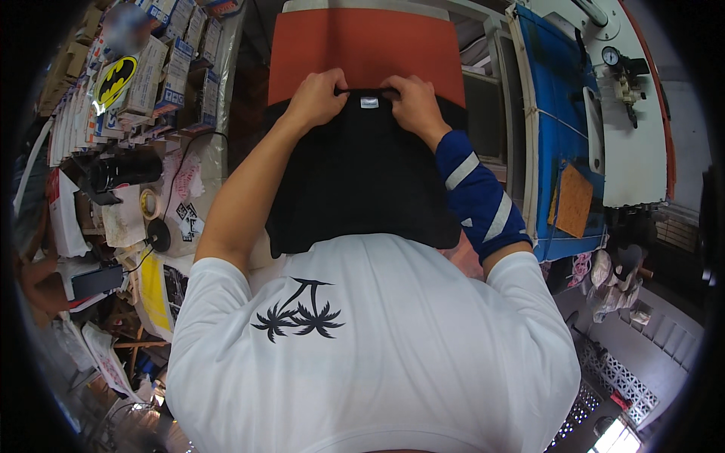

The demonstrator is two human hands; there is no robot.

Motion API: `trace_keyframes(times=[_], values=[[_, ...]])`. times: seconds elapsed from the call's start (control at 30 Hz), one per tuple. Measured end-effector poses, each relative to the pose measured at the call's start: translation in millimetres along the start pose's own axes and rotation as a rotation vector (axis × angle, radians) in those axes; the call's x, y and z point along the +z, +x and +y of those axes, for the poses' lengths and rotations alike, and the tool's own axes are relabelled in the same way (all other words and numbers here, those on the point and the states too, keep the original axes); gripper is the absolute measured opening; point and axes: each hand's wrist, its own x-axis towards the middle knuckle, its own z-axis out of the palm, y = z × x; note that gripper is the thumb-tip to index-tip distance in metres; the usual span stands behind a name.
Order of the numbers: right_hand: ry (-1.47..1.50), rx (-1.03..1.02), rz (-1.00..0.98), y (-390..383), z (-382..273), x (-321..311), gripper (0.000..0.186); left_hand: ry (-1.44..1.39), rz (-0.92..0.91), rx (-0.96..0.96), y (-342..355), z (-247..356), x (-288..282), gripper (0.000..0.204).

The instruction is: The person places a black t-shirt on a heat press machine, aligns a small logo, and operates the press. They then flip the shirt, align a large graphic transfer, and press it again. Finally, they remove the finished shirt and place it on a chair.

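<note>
A black shirt (355,177) lies spread out in front of me, its far end over an orange-red board (366,49). A small pale label (368,103) shows at the neckline. My left hand (321,97) pinches the neckline to the left of the label. On the other side of it, my right hand (411,102) grips the same edge, fingers curled over the cloth. The shirt's near hem reaches my body. A blue sleeve with pale stripes (479,192) covers my right forearm.
Stacked boxes (170,75) crowd the left bench, with a tape roll (149,204) and a dark phone (97,281) nearer. To the right are a blue-covered surface (555,143), a brown sponge-like block (572,200) and a white machine with a pressure gauge (610,56).
</note>
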Motion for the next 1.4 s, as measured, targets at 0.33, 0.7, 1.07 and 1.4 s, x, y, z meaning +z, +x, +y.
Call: trace_keyframes(times=[0.33,0.7,1.07,1.4], values=[[-0.241,-0.098,0.208,-46,-9,20,0.034,0.374,0.107,0.358,-39,-17,19,0.057],[-0.26,-0.252,0.201,-52,-41,44,0.043,0.28,-0.029,0.246,-51,-4,15,0.104],[-0.262,-0.124,0.239,-49,-53,64,0.042,-0.092,0.998,0.167,-158,-60,-187,0.017],[-0.261,-0.102,0.249,-47,-61,64,0.04,0.372,1.293,-0.365,-216,-236,-385,0.018]])
